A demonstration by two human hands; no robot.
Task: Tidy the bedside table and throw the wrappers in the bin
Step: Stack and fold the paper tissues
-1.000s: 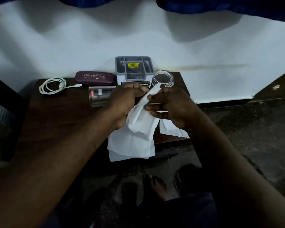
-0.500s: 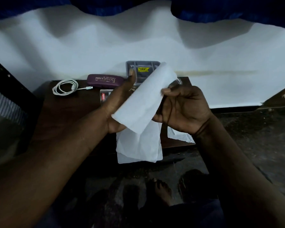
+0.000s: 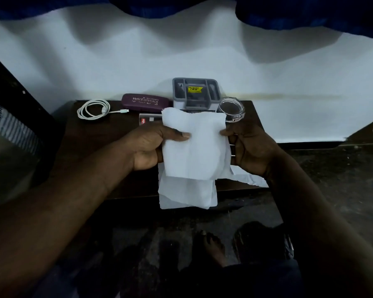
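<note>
A white tissue (image 3: 197,145) is spread flat between both hands above the dark wooden bedside table (image 3: 99,143). My left hand (image 3: 153,145) pinches its left edge with the thumb on top. My right hand (image 3: 250,147) grips its right edge. More white paper (image 3: 187,194) lies under it, hanging over the table's front edge, and another white piece (image 3: 249,178) shows below my right hand.
At the back of the table lie a coiled white cable (image 3: 94,109), a maroon glasses case (image 3: 145,102), a grey organiser box (image 3: 195,93) and a clear glass jar (image 3: 232,109). A steel tumbler (image 3: 149,120) lies on its side behind the tissue. Bare feet (image 3: 211,244) stand below.
The tissue, first crumpled between the hands, has been unfolded and now is held flat and wide. My hands moved apart to its two edges.
</note>
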